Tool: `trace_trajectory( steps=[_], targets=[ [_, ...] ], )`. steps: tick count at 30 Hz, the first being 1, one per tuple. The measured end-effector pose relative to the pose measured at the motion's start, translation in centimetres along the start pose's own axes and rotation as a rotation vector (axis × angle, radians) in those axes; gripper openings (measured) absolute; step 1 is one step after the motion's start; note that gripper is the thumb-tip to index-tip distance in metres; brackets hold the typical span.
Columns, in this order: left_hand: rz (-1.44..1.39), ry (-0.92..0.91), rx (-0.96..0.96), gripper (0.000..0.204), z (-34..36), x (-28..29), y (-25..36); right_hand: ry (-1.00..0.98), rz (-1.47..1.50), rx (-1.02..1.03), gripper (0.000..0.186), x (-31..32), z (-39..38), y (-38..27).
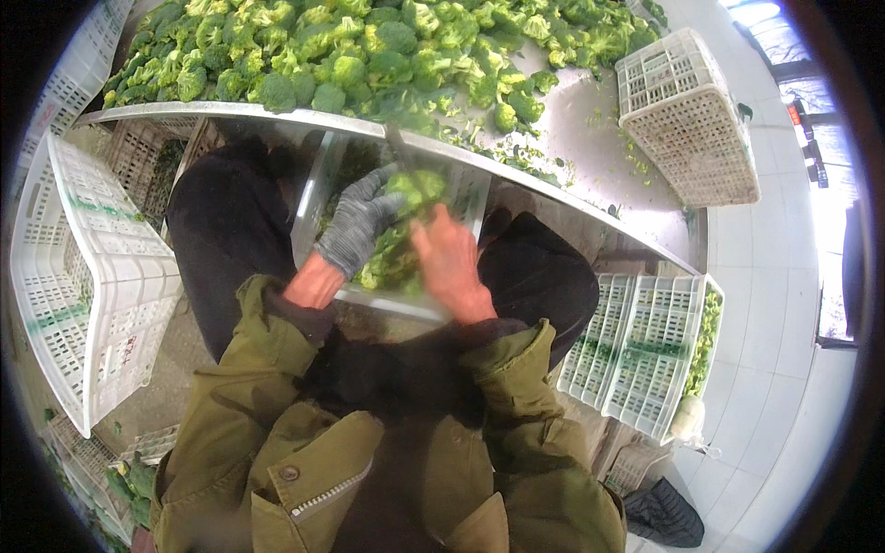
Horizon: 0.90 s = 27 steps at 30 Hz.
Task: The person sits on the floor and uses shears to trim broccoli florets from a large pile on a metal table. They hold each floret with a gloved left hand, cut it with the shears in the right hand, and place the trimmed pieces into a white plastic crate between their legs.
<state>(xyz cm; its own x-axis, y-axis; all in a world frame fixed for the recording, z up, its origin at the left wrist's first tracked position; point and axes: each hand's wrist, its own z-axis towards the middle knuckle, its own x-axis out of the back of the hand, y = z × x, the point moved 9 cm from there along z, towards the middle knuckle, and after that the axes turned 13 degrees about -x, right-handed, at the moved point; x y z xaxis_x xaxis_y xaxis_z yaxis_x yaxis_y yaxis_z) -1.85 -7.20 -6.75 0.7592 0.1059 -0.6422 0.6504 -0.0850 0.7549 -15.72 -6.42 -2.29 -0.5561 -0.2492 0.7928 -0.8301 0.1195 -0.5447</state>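
In a grey glove, my left hand point(355, 221) is closed round the side of a broccoli piece point(420, 188) held between my knees. My bare right hand point(449, 260) is closed, close against the same broccoli. A dark, narrow knife blade point(396, 146) runs up from behind the broccoli toward the table edge; motion blurs it, and its handle is hidden in my right hand. Under both hands a pale crate point(392, 302) holds cut broccoli florets point(385, 265).
A metal-edged table point(581, 138) ahead carries a big heap of broccoli point(341, 55) and loose scraps. On its right stands a white crate point(687, 120). More white crates are at my left point(120, 276) and, with green pieces inside, at my right point(636, 350).
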Motion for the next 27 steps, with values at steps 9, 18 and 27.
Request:
trace_trajectory(
  steps=[9,18,27],
  targets=[
    [0.108,0.120,-0.097,0.053,1.1,2.7,-1.0,0.169,0.031,0.073,0.038,3.8,0.2,-0.3],
    [0.195,0.318,-0.230,0.060,1.0,4.4,0.4,0.499,-0.015,0.180,0.030,14.3,9.9,1.3],
    [0.072,0.386,-0.149,0.038,1.2,6.8,-0.4,0.501,-0.399,0.182,0.031,12.2,17.5,2.6]
  ],
)
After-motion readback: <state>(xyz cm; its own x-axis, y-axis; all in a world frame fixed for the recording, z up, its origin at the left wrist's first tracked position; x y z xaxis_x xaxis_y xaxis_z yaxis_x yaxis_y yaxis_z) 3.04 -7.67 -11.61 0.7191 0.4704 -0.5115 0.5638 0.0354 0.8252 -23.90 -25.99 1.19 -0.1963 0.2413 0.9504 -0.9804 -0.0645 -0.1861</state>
